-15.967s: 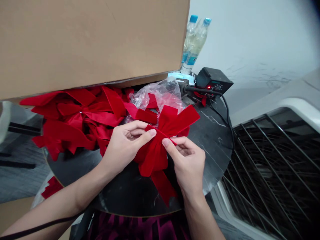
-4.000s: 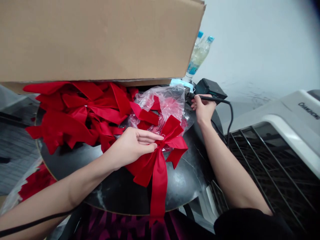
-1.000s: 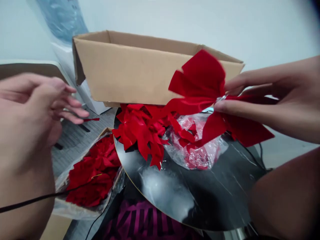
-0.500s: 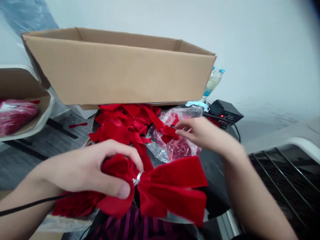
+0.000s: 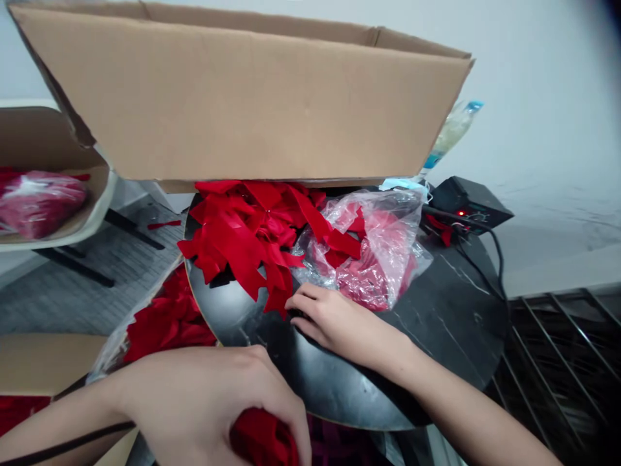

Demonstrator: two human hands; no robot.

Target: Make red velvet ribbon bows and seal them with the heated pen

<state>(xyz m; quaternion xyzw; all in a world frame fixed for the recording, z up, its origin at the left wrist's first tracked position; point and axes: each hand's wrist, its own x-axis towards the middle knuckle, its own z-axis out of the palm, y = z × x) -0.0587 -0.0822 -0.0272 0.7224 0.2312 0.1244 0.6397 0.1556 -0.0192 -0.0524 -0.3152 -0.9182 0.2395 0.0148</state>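
Note:
My left hand (image 5: pixel 213 404) is low at the near edge, fingers curled round a red velvet bow (image 5: pixel 262 437) that is mostly hidden beneath it. My right hand (image 5: pixel 334 320) lies on the round black table (image 5: pixel 436 336), fingers stretched toward the lower tip of a pile of red bows (image 5: pixel 247 236); nothing shows in its grasp. Just beyond its fingers sits a clear plastic bag (image 5: pixel 376 249) holding more red pieces.
A big open cardboard box (image 5: pixel 233 97) stands behind the pile. A black control box (image 5: pixel 468 204) with a red light and cable sits at the right rear, a water bottle (image 5: pixel 449 133) behind it. A bag of bows (image 5: pixel 165 320) lies lower left, a wire rack (image 5: pixel 563 362) at the right.
My left hand has carried the bow down toward the near edge, out of clear sight. My right hand has dropped from the plastic bag to the table by the bow pile.

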